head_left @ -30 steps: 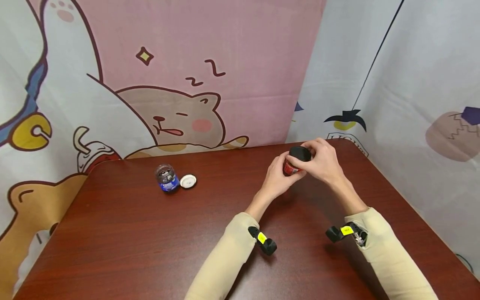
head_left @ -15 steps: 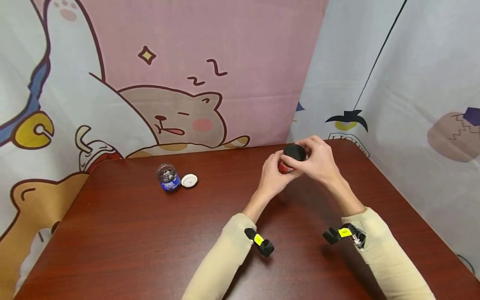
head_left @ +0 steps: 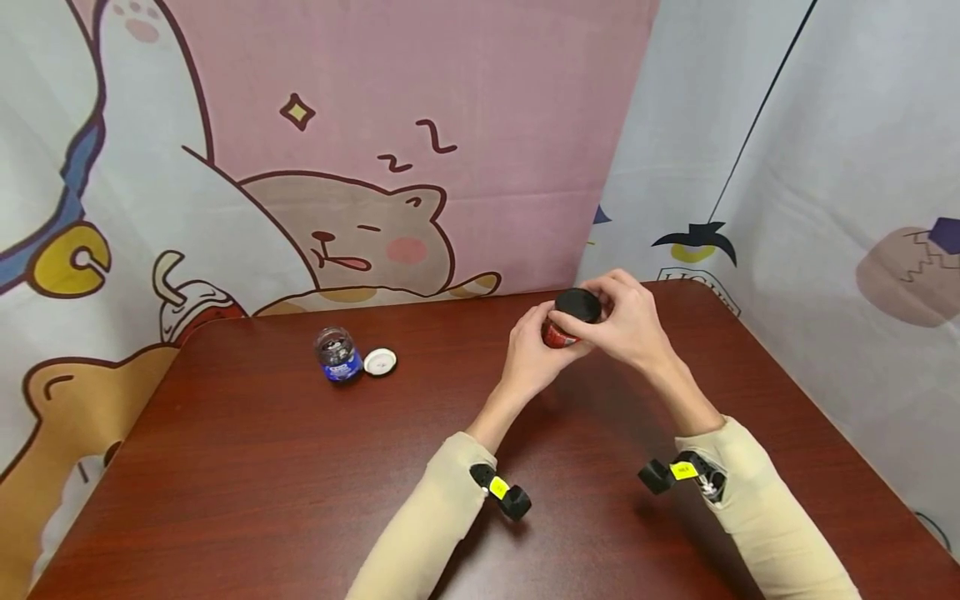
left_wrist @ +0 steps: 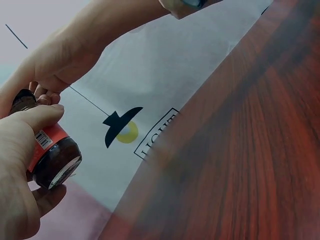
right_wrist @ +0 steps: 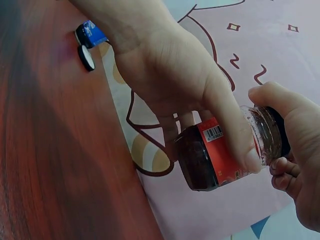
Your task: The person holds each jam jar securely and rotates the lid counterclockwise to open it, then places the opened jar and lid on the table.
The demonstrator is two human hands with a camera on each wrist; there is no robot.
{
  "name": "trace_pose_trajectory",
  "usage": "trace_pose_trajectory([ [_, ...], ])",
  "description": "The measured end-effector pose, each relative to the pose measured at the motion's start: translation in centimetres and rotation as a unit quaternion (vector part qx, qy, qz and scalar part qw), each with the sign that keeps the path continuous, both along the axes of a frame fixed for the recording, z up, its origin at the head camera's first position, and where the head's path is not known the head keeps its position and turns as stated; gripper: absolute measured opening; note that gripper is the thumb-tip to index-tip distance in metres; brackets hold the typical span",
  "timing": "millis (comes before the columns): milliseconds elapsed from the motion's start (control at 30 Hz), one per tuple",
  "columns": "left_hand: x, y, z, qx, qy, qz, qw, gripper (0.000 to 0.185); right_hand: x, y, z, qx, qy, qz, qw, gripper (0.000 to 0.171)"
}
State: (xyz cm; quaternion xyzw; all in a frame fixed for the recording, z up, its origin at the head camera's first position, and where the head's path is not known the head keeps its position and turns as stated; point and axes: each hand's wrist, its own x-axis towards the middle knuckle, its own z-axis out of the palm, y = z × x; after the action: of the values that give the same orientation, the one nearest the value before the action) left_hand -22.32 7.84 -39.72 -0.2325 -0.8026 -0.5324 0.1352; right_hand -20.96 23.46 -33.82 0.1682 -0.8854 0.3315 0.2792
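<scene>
A small glass jar with a red label [head_left: 557, 335] [right_wrist: 215, 157] [left_wrist: 50, 152] is held above the far right part of the table. My left hand [head_left: 534, 357] [right_wrist: 175, 80] [left_wrist: 20, 165] grips its body from the left. Fingers of my right hand [head_left: 626, 321] [right_wrist: 295, 150] [left_wrist: 60, 60] are curled round its black lid [head_left: 577, 304] on top. The lid sits on the jar's neck. The jar tilts a little to the right.
An open jar with a blue label [head_left: 337, 356] [right_wrist: 90, 34] stands at the back left of the dark red table [head_left: 300, 483], its white lid [head_left: 379, 362] [right_wrist: 86, 57] lying beside it. Cartoon backdrops hang behind the table and along its right edge.
Both hands with the red-labelled jar have drifted a little left and nearer to me. The grip on jar and lid is unchanged.
</scene>
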Motion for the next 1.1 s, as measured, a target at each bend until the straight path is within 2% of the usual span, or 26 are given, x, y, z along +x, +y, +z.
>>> trace_pose_trajectory([
  [467,0.6,-2.5,0.5,0.024,0.011,0.005,0.9996,0.056,0.1,-2.2,0.3,-0.017,0.005,0.032,0.999,0.042],
  [800,1.0,-4.4,0.6,0.022,-0.008,0.011,0.9997,0.056,0.1,-4.0,0.3,-0.026,0.002,0.048,0.999,0.042],
  [1100,1.3,-6.0,0.5,0.024,-0.005,0.019,0.9995,0.054,0.3,-5.6,0.3,-0.039,0.002,0.069,0.997,0.044],
])
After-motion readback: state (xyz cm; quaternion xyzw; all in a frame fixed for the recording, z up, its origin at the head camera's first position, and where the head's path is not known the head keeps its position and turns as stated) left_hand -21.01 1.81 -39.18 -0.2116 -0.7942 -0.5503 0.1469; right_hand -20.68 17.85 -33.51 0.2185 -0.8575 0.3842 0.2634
